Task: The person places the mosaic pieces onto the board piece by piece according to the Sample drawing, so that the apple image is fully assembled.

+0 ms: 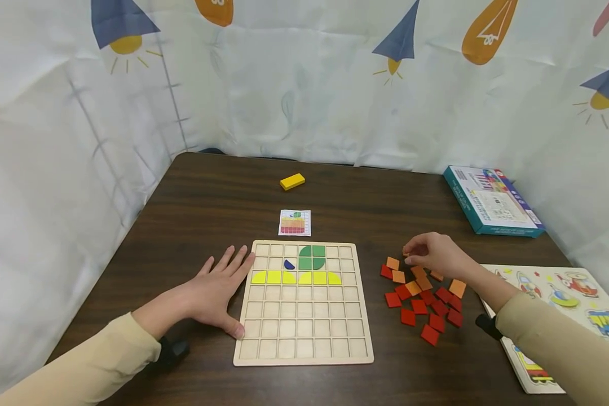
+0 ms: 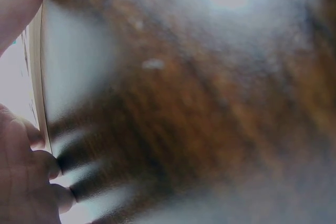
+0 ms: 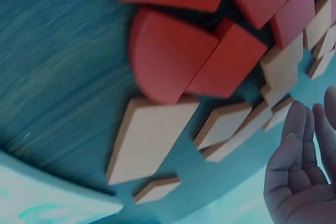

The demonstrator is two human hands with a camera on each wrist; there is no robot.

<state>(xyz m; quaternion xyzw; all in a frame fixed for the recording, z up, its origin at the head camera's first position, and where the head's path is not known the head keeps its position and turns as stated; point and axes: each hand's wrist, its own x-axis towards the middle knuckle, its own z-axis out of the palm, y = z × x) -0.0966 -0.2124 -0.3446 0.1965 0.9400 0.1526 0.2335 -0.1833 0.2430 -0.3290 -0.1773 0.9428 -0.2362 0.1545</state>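
Observation:
A wooden grid board lies in the middle of the dark table. It holds green pieces, a small blue piece and a row of yellow pieces. My left hand rests flat on the table, fingers straight, thumb against the board's left rim. My right hand hovers over the far edge of a loose pile of orange tiles and red tiles, its curled fingertips pinching an orange tile. The right wrist view shows red pieces and pale tiles close up.
A small pattern card lies just beyond the board, and a yellow block farther back. A teal box sits at the back right. A vehicle puzzle board lies at the right edge. Printed curtains wall in the table.

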